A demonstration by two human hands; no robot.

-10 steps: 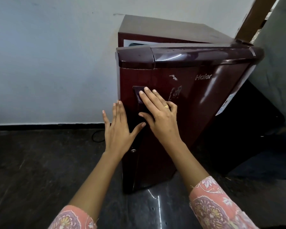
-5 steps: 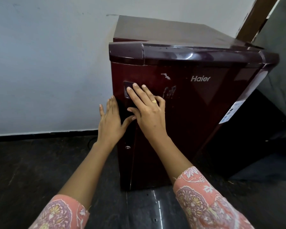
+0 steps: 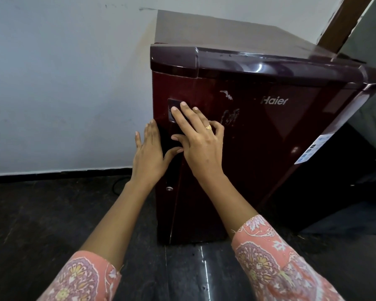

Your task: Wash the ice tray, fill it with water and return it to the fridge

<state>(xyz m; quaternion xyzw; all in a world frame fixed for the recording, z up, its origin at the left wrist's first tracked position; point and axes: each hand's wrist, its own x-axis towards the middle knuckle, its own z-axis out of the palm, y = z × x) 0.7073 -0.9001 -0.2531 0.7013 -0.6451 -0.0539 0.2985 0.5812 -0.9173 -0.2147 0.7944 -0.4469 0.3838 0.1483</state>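
A small maroon fridge [image 3: 269,131] stands on the dark floor against the white wall, and its door is flush with the body. My right hand [image 3: 198,142] lies flat on the door's front, fingers straight, with the fingertips over the recessed handle [image 3: 172,105]. My left hand [image 3: 150,153] presses flat against the door's left edge just below the handle, its thumb touching my right thumb. The ice tray is not in view.
A keyhole [image 3: 169,188] sits low on the door's left edge. A black cable [image 3: 117,185] runs along the floor by the wall. A dark object [image 3: 345,181] stands to the right of the fridge, and a wooden door frame [image 3: 345,20] rises behind it.
The fridge door swung from ajar to flush with the body. Both hands stayed flat on it and followed it in.
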